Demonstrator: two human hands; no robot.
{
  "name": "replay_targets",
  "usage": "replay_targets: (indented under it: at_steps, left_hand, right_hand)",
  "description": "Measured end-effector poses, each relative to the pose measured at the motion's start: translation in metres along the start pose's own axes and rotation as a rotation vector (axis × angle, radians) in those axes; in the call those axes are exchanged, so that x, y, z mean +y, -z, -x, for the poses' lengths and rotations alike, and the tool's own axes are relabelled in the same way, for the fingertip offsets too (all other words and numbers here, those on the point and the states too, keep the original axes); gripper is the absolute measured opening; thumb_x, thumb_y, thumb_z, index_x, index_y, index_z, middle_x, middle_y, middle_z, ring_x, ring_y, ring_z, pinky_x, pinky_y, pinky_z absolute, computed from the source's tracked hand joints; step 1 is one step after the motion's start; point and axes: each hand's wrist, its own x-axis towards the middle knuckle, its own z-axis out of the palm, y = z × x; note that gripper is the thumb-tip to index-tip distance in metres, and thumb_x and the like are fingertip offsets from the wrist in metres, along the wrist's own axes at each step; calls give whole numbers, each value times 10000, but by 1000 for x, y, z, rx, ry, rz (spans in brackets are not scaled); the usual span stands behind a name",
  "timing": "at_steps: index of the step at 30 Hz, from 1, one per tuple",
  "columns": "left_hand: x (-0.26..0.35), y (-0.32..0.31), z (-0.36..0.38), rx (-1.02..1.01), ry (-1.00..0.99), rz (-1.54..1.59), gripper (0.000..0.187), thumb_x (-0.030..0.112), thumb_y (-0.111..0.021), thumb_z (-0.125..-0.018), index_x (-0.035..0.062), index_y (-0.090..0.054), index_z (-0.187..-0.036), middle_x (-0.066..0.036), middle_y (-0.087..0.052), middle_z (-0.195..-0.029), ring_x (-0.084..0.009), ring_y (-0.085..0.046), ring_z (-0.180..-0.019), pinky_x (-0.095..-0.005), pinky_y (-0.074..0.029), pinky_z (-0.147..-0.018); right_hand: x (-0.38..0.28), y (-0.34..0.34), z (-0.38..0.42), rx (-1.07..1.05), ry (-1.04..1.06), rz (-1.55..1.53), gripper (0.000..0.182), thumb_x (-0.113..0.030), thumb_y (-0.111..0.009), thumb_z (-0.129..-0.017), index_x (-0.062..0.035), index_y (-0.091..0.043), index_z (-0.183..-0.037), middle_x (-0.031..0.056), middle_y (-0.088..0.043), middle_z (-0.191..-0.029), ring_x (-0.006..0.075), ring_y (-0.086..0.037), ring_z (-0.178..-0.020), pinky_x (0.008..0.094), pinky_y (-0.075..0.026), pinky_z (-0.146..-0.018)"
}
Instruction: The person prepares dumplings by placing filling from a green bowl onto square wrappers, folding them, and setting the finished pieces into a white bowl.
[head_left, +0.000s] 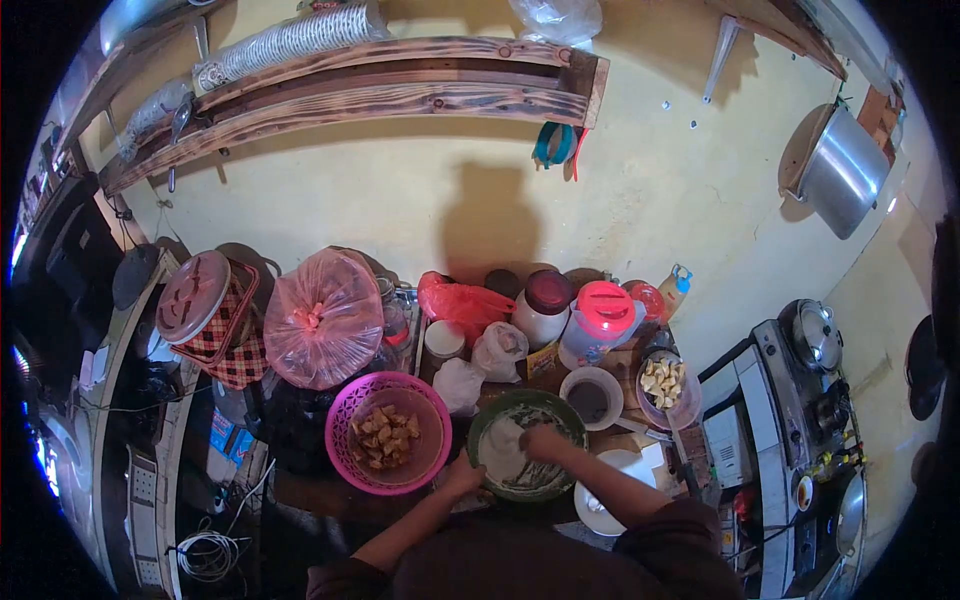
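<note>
A green bowl with white, floury batter stands on the table in front of me. My left hand is closed on the bowl's near left rim. Inside the bowl, over its right half, my right hand has its fingers drawn together; what they hold, if anything, I cannot make out. Left of the bowl is a pink basket with brown, chopped pieces in it. A small bowl of dark liquid sits just beyond the green bowl's right rim. White plastic bags lie behind it.
A white plate is partly under my right forearm. Farther right, a bowl holds pale cut pieces. A pink-lidded pitcher, a jar and a red bag line the back. A stove stands at right.
</note>
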Motion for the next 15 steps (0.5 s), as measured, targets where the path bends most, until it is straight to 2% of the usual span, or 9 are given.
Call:
replay_targets:
  at_steps: [2, 4, 6, 7, 8, 10, 12, 13, 15]
  left_hand:
    - [34, 12, 20, 20, -69, -99, 630, 175, -574, -733, 26, -306, -1283, -258, -509, -1151, -396, -497, -1081, -430, -386, -929]
    - [-15, -1, -8, -1, -20, -12, 630, 179, -575, -733, 27, -304, -1282, -256, -510, -1149, -400, -497, -1079, -432, -387, -928]
    - [-23, -1, -9, -26, 28, 68, 630, 182, -575, -734, 28, -303, -1281, -254, -512, -1146, -403, -497, -1077, -434, -388, -927]
    - [5, 8, 3, -35, 26, -51, 632, 186, -575, -735, 28, -301, -1282, -258, -511, -1144, -407, -496, -1075, -437, -389, -924]
    - [21, 12, 11, -44, 26, -168, 633, 191, -575, -737, 28, -299, -1283, -262, -509, -1142, -411, -496, -1074, -440, -391, -922]
    - [13, 7, 5, -23, 16, -121, 634, 194, -575, -737, 30, -298, -1283, -264, -509, -1140, -413, -496, -1072, -444, -394, -919]
    - [10, 6, 6, -2, 13, -77, 635, 198, -574, -736, 31, -297, -1283, -267, -509, -1138, -414, -497, -1071, -447, -397, -916]
    - [14, 7, 7, 1, -18, -90, 637, 199, -575, -736, 25, -296, -1282, -273, -507, -1136, -415, -496, -1071, -447, -399, -914]
    - [10, 7, 6, 9, -46, -103, 639, 201, -575, -737, 19, -294, -1281, -280, -504, -1134, -416, -495, -1071, -447, -402, -912]
  right_hand:
    - [2, -7, 13, -92, 54, -103, 258, -235, -515, -759, -91, -663, -913, 162, -643, -876, 333, -619, -821, 429, -473, -775]
    - [17, -2, 22, -190, 104, -209, 253, -230, -516, -763, -90, -663, -913, 156, -644, -879, 330, -620, -821, 430, -474, -772]
    - [38, 15, 16, -98, -62, 82, 242, -225, -510, -781, -95, -664, -914, 137, -649, -873, 326, -616, -834, 425, -468, -777]
    - [26, 21, 14, -95, -62, 83, 242, -225, -510, -781, -95, -664, -914, 137, -649, -873, 326, -616, -834, 425, -468, -777]
    - [2, 28, 14, -42, -184, -14, 244, -229, -515, -775, -92, -664, -913, 137, -648, -877, 322, -615, -838, 424, -467, -776]
    - [-11, 22, 14, 9, -305, -110, 247, -232, -521, -769, -90, -663, -912, 136, -648, -881, 317, -614, -842, 423, -465, -776]
    - [-18, -2, 21, -78, 128, -181, 256, -234, -536, -748, -80, -661, -909, 145, -650, -837, 315, -625, -799, 427, -479, -748]
    - [-12, 1, 24, -81, 129, -181, 256, -234, -536, -748, -80, -661, -909, 145, -650, -837, 315, -625, -799, 427, -479, -748]
    - [9, 22, 30, -257, 47, 119, 263, -221, -538, -739, -68, -654, -919, 156, -648, -850, 323, -625, -800, 430, -484, -747]
